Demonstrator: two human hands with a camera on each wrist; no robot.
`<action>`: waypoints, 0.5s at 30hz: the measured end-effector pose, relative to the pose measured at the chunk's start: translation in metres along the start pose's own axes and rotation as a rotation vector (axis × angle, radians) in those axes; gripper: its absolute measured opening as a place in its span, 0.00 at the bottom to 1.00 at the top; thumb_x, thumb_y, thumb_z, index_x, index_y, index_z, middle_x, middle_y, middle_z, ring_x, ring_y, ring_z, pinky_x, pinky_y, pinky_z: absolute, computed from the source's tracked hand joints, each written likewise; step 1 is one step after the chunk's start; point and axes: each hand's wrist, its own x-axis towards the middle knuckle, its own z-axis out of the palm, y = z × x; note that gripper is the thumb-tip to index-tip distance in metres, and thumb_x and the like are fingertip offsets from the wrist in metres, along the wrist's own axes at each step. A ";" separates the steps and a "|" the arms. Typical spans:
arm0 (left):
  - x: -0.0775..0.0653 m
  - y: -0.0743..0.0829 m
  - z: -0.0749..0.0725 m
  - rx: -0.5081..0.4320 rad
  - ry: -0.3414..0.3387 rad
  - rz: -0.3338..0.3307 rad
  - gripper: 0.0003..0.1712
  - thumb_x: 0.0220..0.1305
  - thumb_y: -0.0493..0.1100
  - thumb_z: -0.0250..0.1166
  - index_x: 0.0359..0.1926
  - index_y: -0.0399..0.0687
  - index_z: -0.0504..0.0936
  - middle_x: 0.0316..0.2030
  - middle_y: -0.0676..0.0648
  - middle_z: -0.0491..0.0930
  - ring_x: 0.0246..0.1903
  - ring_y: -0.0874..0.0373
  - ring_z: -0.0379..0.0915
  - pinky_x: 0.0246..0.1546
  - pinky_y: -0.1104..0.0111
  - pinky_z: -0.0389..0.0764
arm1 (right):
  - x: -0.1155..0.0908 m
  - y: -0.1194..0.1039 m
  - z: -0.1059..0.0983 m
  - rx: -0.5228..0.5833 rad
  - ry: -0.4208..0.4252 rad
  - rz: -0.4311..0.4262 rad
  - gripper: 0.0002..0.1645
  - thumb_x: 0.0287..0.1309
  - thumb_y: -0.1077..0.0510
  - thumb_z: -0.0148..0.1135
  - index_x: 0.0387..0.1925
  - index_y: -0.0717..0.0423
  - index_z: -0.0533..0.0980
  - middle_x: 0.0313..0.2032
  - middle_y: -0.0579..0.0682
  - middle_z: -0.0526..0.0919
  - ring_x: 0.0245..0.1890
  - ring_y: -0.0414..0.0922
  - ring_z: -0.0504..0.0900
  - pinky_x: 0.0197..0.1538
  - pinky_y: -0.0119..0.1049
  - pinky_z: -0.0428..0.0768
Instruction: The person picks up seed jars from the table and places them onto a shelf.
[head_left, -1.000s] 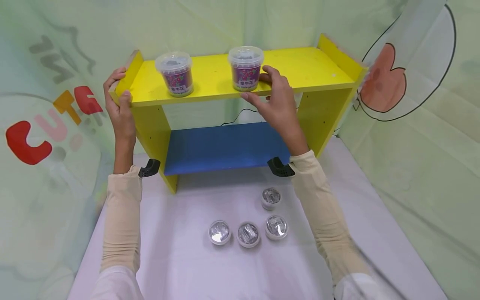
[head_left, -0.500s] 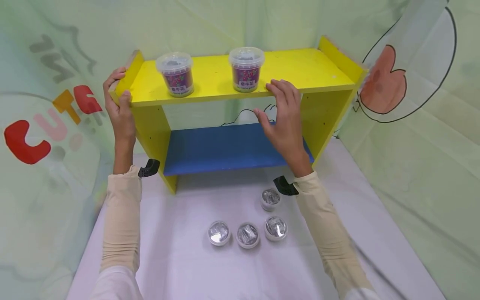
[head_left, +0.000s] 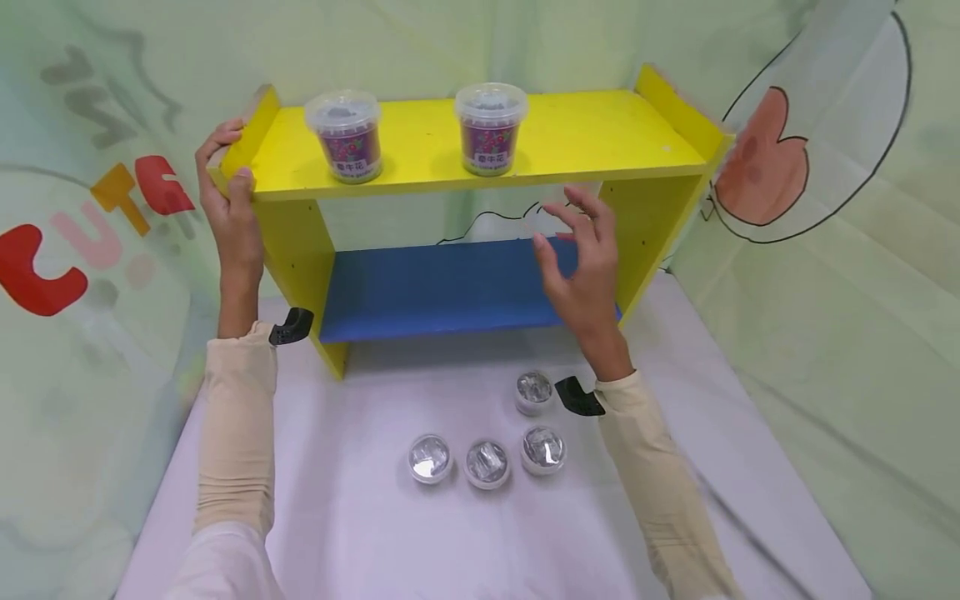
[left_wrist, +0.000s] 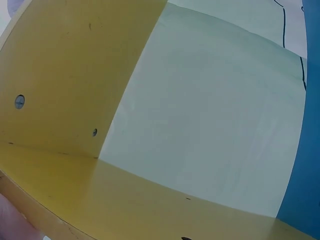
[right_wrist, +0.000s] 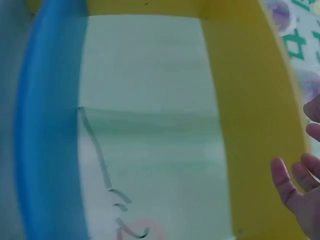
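Observation:
A yellow and blue shelf unit (head_left: 570, 133) stands in front of me. My left hand (head_left: 234, 221) grips the left end of its yellow top board, thumb in front and fingers over the side panel. Two clear-lidded plastic cups with purple flower labels, a left cup (head_left: 351, 150) and a right cup (head_left: 491, 142), stand upright on that board. My right hand (head_left: 587, 279) is in front of the shelf, below the board's front edge, apart from both cups. Its fingers (right_wrist: 284, 185) are loosely bent and hold nothing.
Several more lidded cups stand on the white-covered table (head_left: 420, 542) before the shelf: a left one (head_left: 431, 459), a middle one (head_left: 487, 464), a right one (head_left: 543, 450) and one behind (head_left: 534, 392). Printed pale-green cloth (head_left: 825, 333) hangs around.
My right hand has let go of the right cup and moved down and to the right, away from the top board. The left hand keeps its grip on the shelf end.

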 end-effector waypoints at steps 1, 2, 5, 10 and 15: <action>0.000 0.000 0.000 0.005 0.003 0.002 0.19 0.58 0.36 0.49 0.52 0.42 0.72 0.59 0.42 0.72 0.64 0.51 0.63 0.68 0.64 0.66 | -0.004 0.003 -0.001 0.002 -0.011 0.014 0.18 0.58 0.63 0.64 0.51 0.65 0.78 0.60 0.61 0.73 0.63 0.49 0.71 0.49 0.51 0.83; 0.000 0.001 0.000 0.007 0.005 0.004 0.19 0.58 0.36 0.49 0.52 0.42 0.72 0.59 0.42 0.72 0.64 0.52 0.64 0.68 0.64 0.66 | -0.009 0.005 -0.001 0.002 -0.030 0.028 0.18 0.59 0.63 0.64 0.50 0.66 0.78 0.59 0.63 0.72 0.62 0.50 0.72 0.48 0.52 0.83; 0.000 0.001 -0.001 0.016 0.008 0.016 0.19 0.59 0.36 0.49 0.52 0.42 0.72 0.59 0.42 0.72 0.64 0.52 0.64 0.68 0.64 0.66 | -0.024 0.014 -0.004 -0.010 -0.133 0.082 0.18 0.60 0.63 0.63 0.51 0.67 0.77 0.59 0.66 0.71 0.61 0.54 0.73 0.48 0.52 0.83; 0.000 0.000 -0.001 -0.010 0.008 0.008 0.19 0.59 0.35 0.49 0.52 0.42 0.72 0.59 0.42 0.71 0.65 0.52 0.63 0.69 0.64 0.65 | -0.053 0.028 -0.010 -0.043 -0.365 0.209 0.18 0.62 0.61 0.62 0.52 0.64 0.77 0.63 0.65 0.66 0.62 0.57 0.70 0.50 0.54 0.82; -0.001 0.000 0.001 -0.019 0.005 0.010 0.18 0.59 0.36 0.50 0.52 0.42 0.72 0.60 0.42 0.71 0.65 0.51 0.63 0.68 0.63 0.66 | -0.083 0.043 -0.019 -0.105 -0.598 0.299 0.20 0.62 0.60 0.62 0.54 0.63 0.76 0.65 0.66 0.64 0.61 0.61 0.71 0.52 0.56 0.80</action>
